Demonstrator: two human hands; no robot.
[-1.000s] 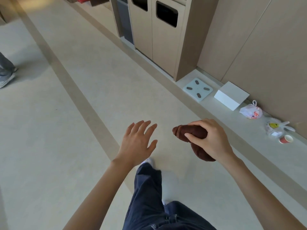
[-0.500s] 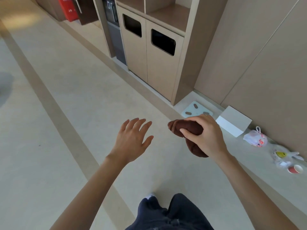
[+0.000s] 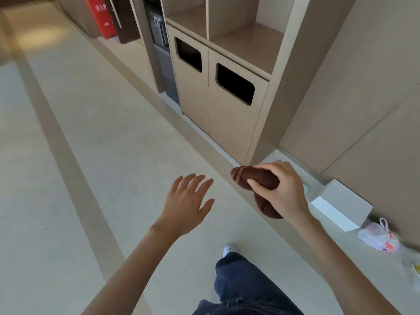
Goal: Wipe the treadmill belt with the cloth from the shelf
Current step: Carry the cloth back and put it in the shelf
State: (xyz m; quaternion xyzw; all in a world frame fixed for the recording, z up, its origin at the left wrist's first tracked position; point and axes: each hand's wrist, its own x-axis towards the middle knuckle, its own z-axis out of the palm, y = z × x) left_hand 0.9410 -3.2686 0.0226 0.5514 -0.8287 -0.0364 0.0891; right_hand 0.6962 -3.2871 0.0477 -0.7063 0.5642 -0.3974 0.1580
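While the right hand [image 3: 281, 192] clasps the bunched brown cloth [image 3: 256, 180] at its middle, near the cabinet, it looks soft, light, easily squeezed; the left hand [image 3: 186, 203] hangs spread, holding nothing.

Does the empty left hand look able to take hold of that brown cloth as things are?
Probably yes. The left hand is open and empty, and the brown cloth, gripped in the right hand, hangs close beside it with nothing between them; one end pokes free.

The cloth [image 3: 261, 181] is before the cabinet [image 3: 229, 133], left of the box [image 3: 341, 205].
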